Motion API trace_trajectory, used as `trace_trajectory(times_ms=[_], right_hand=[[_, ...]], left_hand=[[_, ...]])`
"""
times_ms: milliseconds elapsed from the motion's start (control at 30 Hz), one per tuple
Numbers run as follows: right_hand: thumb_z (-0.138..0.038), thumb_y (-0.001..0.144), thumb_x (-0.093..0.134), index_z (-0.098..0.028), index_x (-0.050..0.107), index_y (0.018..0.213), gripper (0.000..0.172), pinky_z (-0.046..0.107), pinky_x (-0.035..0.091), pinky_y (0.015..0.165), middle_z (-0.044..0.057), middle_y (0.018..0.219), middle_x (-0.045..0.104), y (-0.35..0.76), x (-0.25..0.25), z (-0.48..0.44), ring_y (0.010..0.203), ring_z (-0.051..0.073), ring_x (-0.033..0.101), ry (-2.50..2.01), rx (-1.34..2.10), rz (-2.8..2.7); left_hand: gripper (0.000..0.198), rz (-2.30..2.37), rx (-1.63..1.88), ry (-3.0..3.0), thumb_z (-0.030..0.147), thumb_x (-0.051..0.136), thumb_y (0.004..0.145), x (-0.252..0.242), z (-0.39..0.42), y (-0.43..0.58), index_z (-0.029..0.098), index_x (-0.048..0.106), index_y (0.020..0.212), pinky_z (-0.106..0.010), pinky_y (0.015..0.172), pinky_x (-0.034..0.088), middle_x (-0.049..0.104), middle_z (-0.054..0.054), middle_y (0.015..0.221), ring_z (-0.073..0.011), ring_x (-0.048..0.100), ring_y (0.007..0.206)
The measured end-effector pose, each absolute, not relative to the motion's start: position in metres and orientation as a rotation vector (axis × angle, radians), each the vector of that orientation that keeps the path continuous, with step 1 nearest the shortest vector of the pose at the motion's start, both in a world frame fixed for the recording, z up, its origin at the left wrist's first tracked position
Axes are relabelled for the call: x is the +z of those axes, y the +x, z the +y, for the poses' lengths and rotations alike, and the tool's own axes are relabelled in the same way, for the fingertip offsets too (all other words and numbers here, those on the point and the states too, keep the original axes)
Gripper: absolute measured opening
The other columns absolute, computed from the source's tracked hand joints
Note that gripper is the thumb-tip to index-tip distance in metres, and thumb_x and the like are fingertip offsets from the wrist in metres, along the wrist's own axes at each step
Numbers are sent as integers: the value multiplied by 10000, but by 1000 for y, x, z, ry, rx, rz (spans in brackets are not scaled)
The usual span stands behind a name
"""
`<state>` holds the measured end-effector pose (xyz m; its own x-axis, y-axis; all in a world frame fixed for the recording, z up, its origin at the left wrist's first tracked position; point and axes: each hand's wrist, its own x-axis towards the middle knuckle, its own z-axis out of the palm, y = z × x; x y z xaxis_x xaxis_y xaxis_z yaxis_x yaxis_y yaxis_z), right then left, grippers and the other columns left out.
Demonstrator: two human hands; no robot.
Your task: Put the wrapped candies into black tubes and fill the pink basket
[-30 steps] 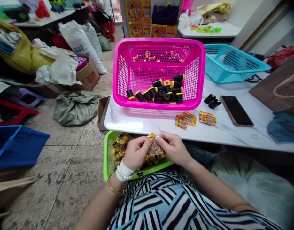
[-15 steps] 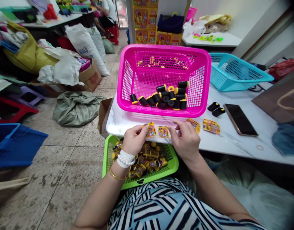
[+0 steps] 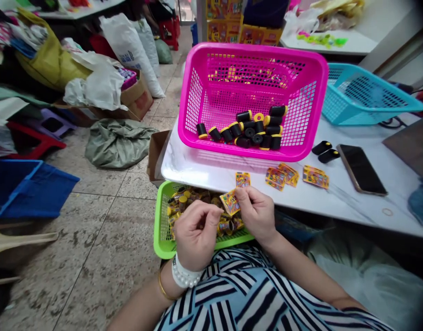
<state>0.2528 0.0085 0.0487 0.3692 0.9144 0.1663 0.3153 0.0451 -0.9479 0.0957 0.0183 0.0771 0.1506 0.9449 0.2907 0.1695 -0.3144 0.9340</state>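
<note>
My right hand (image 3: 258,212) pinches a small yellow printed sticker (image 3: 230,202) above the green basket (image 3: 160,230) on my lap, which holds several labelled rolls (image 3: 184,202). Beside that sticker, my left hand (image 3: 196,234) is curled with its fingertips at the sticker's left edge. One sticker (image 3: 242,179) lies alone on the white table (image 3: 187,168), with three more stickers (image 3: 283,174) to its right. The pink basket (image 3: 301,147) behind them holds several black rolls with yellow ends (image 3: 249,131).
Two loose black rolls (image 3: 324,151) and a phone (image 3: 361,168) lie on the table's right part, near a blue basket (image 3: 370,99). Bags, a cardboard box (image 3: 135,99) and a blue bin (image 3: 25,188) sit on the tiled floor to the left.
Both hands came back from the table edge to above the green basket. One sticker was left on the table, and the other passed from my left hand to my right.
</note>
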Motion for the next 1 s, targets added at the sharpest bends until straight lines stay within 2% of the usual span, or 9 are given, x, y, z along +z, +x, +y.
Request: trace_trajectory(times_ms=[167,300,567,867,1000], right_hand=[[-456,908,583,-175,541,586,430,230,331,495,-34,532,432,246,52,6,519,96,384,-1489,619,-1095],[-451,887,621,-174,555,570,426,226,367,508,-27,535,477,243,53,5,522,98,420,-1445,590,-1050],[-464,891,613,-175,553,570,436,237,351,498,-30,528,449,243,51,4,519,99,389,-1459,509,-1031],[-401,919,588,-189,524,578,407,249,361,512,-32,543,448,241,42,3,515,104,411,-1442,469,-1115],[-283,926,583,-199,521,600,342,255,371,539,-24,565,472,240,41,2,529,110,441,-1375,302,-1374]], left_hand=[[159,1071,1279,1677,172,599,893,77,11,97,179,750,842,-238,601,429,652,-19,705,-122,571,629],[201,1082,1205,1592,220,579,913,72,9,98,176,775,894,-237,555,406,617,-13,646,-118,542,577],[274,1089,1141,1459,307,556,934,66,4,95,176,791,878,-245,536,384,557,-11,596,-125,515,570],[308,1146,1041,1387,376,566,918,61,5,95,168,787,863,-244,511,373,545,-13,588,-126,482,550],[317,1146,1000,1238,439,627,860,56,12,94,170,759,755,-231,468,343,529,-1,579,-111,437,514]])
